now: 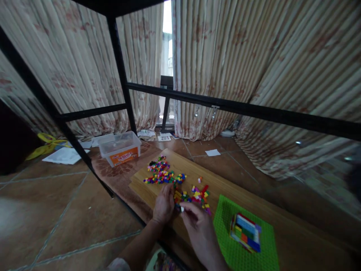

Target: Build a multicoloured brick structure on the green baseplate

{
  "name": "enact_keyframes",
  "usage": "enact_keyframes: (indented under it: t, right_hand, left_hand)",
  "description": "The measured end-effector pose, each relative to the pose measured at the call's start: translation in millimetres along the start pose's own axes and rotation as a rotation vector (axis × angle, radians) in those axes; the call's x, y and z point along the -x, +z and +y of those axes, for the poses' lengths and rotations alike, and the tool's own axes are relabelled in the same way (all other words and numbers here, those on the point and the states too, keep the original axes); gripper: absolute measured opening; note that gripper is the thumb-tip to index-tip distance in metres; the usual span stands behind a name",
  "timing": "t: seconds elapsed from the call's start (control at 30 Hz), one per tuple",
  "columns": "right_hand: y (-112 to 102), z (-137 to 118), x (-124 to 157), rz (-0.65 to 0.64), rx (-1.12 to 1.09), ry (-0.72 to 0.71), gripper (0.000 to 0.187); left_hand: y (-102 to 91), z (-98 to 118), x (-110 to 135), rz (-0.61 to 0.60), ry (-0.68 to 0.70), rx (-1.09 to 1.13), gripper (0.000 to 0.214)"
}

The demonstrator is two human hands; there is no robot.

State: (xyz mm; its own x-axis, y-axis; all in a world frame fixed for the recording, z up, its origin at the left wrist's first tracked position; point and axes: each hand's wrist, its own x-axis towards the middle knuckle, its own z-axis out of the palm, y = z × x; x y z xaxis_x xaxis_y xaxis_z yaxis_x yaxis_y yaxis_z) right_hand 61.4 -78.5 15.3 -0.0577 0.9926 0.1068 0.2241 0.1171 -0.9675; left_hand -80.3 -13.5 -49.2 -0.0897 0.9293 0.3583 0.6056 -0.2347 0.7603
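Note:
My right hand (197, 220) pinches a small white toy brick (182, 209) between thumb and fingertips, just above the wooden board. Beside it, my left hand (164, 204) has its fingers curled together at the near edge of a pile of small coloured bricks (162, 176); whatever they grip is hidden. A second cluster of loose bricks (199, 195) lies beyond my right hand. To the right, a green studded baseplate (225, 222) carries a rectangular structure (246, 232) of blue, white, red, yellow and orange bricks.
The wooden board (180, 160) lies low over a brown rug (104, 171) and tiled floor. A clear plastic tub (121, 148) with an orange label stands behind on the left. Black metal bars (239, 107) cross in front of patterned curtains (214, 49). A white tray (63, 155) lies far left.

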Motion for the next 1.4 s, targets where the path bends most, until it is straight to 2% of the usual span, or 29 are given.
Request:
enact_keyframes:
  t: [0.07,0.13,0.23,0.37,0.5,0.63,0.77,0.97,1.1,1.4]
  right_hand:
    - [-12,6,30,0.026,-0.268,0.187,0.026]
    - [-33,11,56,0.093,-0.482,0.367,0.034]
    - [-76,16,85,0.277,-0.65,0.461,0.038]
    - [-128,20,107,0.425,-0.641,0.42,0.045]
    - [-155,35,110,0.632,-0.417,0.392,0.05]
    - [-165,56,101,0.695,-0.226,0.317,0.051]
    - [-167,67,91,0.655,-0.196,0.235,0.044]
    - [-170,71,79,0.598,-0.093,0.153,0.041]
    - [-174,79,74,0.533,-0.066,0.169,0.044]
    - [-176,82,70,0.501,-0.115,0.195,0.046]
  left_hand:
    - [0.2,-2,-1,0.013,0.014,-0.028,0.03]
    - [0.5,-4,-3,0.021,0.031,-0.063,0.031]
    - [0.4,-5,-5,0.02,0.063,-0.104,0.033]
    - [-0.9,-4,-7,0.011,0.087,-0.162,0.034]
    - [-1.6,-4,-8,0.006,0.094,-0.208,0.036]
    - [-1.8,-4,-10,0.014,0.097,-0.234,0.035]
    - [-2.6,-3,-10,0.016,0.12,-0.24,0.034]
    - [-2.1,-1,-9,0.005,0.097,-0.286,0.035]
    - [-1.9,0,-9,-0.009,0.098,-0.288,0.037]
    - [-1.4,0,-9,-0.017,0.091,-0.283,0.036]
